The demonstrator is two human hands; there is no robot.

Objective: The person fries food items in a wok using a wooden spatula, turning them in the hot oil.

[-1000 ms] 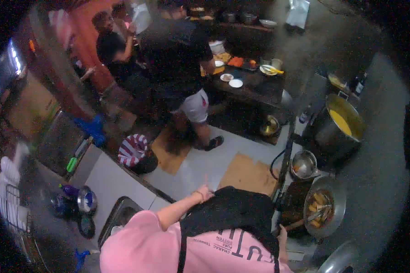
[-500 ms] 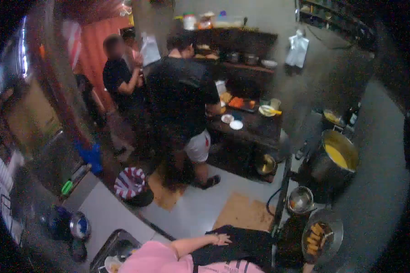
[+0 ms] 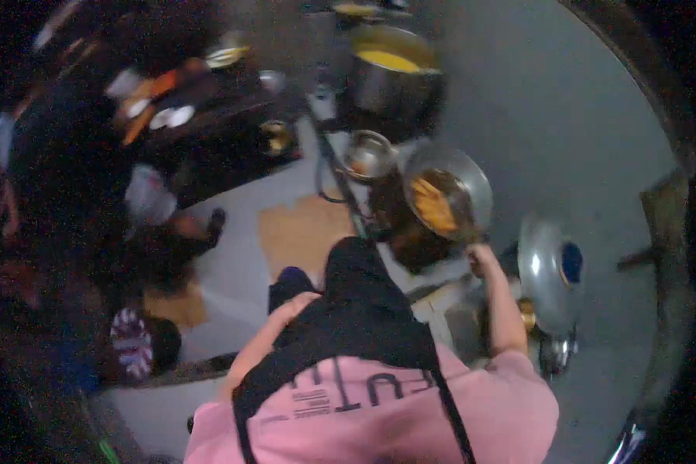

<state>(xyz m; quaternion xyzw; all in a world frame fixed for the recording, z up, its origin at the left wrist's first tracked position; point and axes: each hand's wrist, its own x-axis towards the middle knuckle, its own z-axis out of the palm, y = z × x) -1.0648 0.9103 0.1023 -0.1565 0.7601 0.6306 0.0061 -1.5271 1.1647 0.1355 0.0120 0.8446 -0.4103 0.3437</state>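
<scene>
My right hand is closed around the handle of a dark cooking utensil at the near rim of a wide metal wok. Blur hides the utensil's exact shape. Long golden-brown fried pieces lie together in dark oil on the wok's left side. My left hand rests flat on the black apron over my leg, away from the cooking things, and holds nothing.
Behind the wok are a metal bowl and a big pot with yellow contents. A large metal lid stands right of my arm. Cardboard covers part of the floor. Another person's leg shows at left.
The view has swung down and right, bringing my right forearm and hand at the wok into full view. My left hand still lies on the apron.
</scene>
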